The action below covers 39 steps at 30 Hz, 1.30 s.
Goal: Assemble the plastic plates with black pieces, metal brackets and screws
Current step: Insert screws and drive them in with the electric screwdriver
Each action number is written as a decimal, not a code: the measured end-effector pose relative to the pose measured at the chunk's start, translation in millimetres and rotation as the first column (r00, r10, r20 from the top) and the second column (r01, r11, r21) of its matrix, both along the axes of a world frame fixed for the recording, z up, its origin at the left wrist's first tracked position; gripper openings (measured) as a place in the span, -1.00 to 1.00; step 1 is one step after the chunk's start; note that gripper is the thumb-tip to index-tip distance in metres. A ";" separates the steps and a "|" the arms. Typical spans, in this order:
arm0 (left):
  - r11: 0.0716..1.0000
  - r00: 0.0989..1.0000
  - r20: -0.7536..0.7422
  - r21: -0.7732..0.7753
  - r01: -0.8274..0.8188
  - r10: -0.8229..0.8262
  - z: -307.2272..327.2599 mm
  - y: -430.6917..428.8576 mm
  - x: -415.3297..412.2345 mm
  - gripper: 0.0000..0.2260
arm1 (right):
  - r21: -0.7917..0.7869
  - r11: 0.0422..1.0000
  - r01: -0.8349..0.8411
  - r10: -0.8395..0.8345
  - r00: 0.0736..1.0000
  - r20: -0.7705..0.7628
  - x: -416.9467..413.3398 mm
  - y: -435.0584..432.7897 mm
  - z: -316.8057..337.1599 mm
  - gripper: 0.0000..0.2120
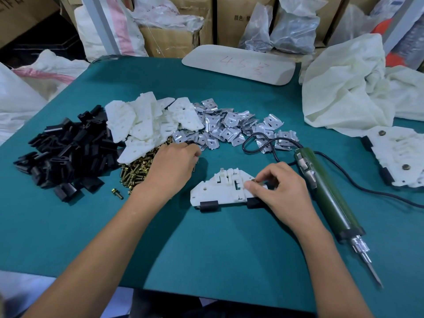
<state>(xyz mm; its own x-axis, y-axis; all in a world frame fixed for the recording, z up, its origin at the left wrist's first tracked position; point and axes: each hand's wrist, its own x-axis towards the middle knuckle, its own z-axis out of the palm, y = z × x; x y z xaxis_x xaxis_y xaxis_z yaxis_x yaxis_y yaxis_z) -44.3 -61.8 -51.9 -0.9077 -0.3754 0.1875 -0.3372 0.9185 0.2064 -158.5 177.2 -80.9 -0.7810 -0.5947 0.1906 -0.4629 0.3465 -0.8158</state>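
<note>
Teal desk [229, 249], centre: one plastic plate [220, 191], two black pieces [208, 204] already clipped to its near edge; a screw [253, 180] is pinched against it by fingers of the right hand [278, 188]. No bracket is seen fitted. Fingers of the left hand [176, 164] are curled by the screw pile [135, 172]; their hold cannot be told. An electric screwdriver [328, 198] lies untouched beside; finished plates [399, 154] are stacked far right

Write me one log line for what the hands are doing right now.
left hand: at bracket pile, grasp hidden | right hand: pinches screw at white plate | screwdriver: lying unheld
</note>
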 end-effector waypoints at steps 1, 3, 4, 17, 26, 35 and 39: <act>1.000 1.000 -0.012 0.016 0.007 -0.007 0.9 0.9 0.7 -0.83 | 0.000 1.000 -0.007 0.007 1.000 0.004 0.0 0.9 0.8 -0.84; 0.999 1.000 0.002 0.050 0.021 -0.021 2.2 3.2 2.9 -0.83 | -0.024 0.999 -0.043 0.044 0.999 0.018 0.7 1.6 1.0 -0.84; 0.998 0.999 0.024 0.059 0.025 -0.027 2.2 4.0 4.2 -0.84 | -0.046 0.998 -0.053 0.054 0.998 0.025 0.8 1.7 0.1 -0.82; 0.743 0.972 -0.167 0.669 -0.010 0.164 3.9 14.2 32.2 -0.89 | -0.028 1.000 -0.006 0.007 0.999 0.035 -1.0 0.0 0.0 -0.90; 0.616 0.984 -0.162 0.783 0.085 0.070 -2.3 27.6 46.2 -0.80 | -0.034 0.999 -0.002 0.003 0.998 0.056 0.1 0.2 -0.4 -0.93; 0.897 0.981 -0.170 0.412 0.159 -0.096 -4.9 39.5 51.5 -0.87 | -0.060 0.995 -0.079 0.086 0.988 0.129 1.9 0.5 3.6 -0.79; 0.929 0.966 -0.253 0.345 0.135 -0.047 -10.7 44.8 49.1 -0.85 | -0.054 0.996 -0.074 0.080 0.990 0.118 1.4 0.8 4.3 -0.79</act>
